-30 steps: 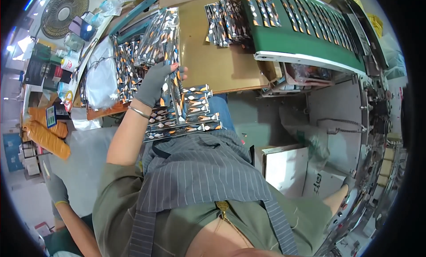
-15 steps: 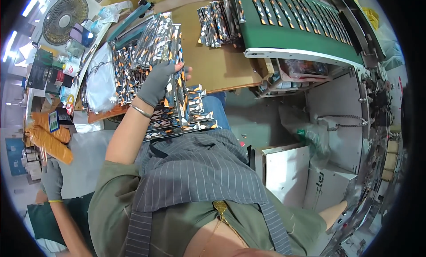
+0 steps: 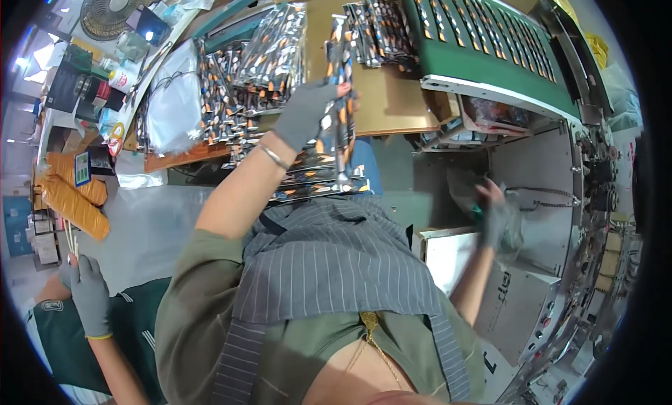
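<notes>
My left hand (image 3: 308, 114), in a grey fingerless glove with a bangle at the wrist, is closed around a few long narrow black packets (image 3: 341, 128) printed with orange and white shapes. They stand nearly upright over my lap, where more such packets (image 3: 318, 188) lie crosswise on the striped apron. My right hand (image 3: 494, 212), gloved in grey too, is off to the right over the gap beside the machine, apart from the packets; its fingers are blurred. Beyond my left hand, a heap of shiny packets (image 3: 273, 55) covers the table's left part.
Another packet stack (image 3: 381, 30) lies at the table's back, next to a green conveyor belt (image 3: 483, 72) carrying spaced packets. White metal boxes (image 3: 521, 303) stand at right. Clear plastic bags (image 3: 171, 100) lie at left. A co-worker's gloved hand (image 3: 91, 296) holds thin sticks near orange-wrapped bundles (image 3: 73, 202).
My right hand has come into view at the right. My left hand still grips packets, now farther right in the picture, as the whole view has shifted. The co-worker's hand has moved slightly right.
</notes>
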A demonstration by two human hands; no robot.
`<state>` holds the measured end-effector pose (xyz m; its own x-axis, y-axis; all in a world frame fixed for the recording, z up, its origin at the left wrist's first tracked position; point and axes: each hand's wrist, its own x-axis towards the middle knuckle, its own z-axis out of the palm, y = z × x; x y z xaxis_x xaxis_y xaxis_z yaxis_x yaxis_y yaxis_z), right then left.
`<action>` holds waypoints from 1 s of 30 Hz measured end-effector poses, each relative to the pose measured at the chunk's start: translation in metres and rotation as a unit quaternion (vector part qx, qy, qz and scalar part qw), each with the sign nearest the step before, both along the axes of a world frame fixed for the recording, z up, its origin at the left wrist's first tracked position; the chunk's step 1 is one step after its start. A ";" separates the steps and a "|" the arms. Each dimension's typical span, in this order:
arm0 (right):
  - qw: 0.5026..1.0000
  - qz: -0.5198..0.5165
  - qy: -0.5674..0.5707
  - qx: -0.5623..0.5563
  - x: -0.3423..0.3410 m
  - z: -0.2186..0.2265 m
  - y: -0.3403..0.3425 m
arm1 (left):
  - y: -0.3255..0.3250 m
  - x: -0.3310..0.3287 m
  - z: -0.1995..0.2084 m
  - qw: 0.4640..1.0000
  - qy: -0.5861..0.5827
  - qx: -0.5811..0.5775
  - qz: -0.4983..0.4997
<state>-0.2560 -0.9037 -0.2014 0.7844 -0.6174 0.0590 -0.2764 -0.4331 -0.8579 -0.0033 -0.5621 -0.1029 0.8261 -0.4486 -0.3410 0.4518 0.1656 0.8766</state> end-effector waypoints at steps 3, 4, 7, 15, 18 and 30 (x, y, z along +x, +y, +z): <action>0.914 0.189 -0.049 0.356 0.128 0.061 0.135 | -0.002 0.020 -0.007 0.999 -0.005 -0.049 -0.005; 0.891 0.232 -0.022 0.391 0.157 0.081 0.168 | 0.000 0.025 -0.007 0.997 -0.013 -0.070 0.000; 0.905 0.350 0.094 0.225 0.216 0.080 0.193 | 0.005 0.036 -0.004 0.996 -0.039 -0.084 0.019; 0.859 0.262 0.012 0.440 0.254 0.092 0.206 | 0.043 0.081 -0.013 0.985 0.012 -0.161 -0.060; 0.875 0.219 -0.005 0.432 0.266 0.099 0.203 | 0.033 0.100 -0.017 0.981 0.017 -0.170 -0.090; 0.946 0.073 -0.195 0.248 0.310 0.102 0.134 | 0.000 0.150 -0.051 0.850 -0.393 0.348 -0.032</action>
<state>0.0543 -0.7695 -0.0997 0.8420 -0.5316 0.0920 0.1341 0.0410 -0.9901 0.1465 -0.5618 -0.1543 0.9029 -0.4170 0.1043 -0.3313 -0.5205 0.7870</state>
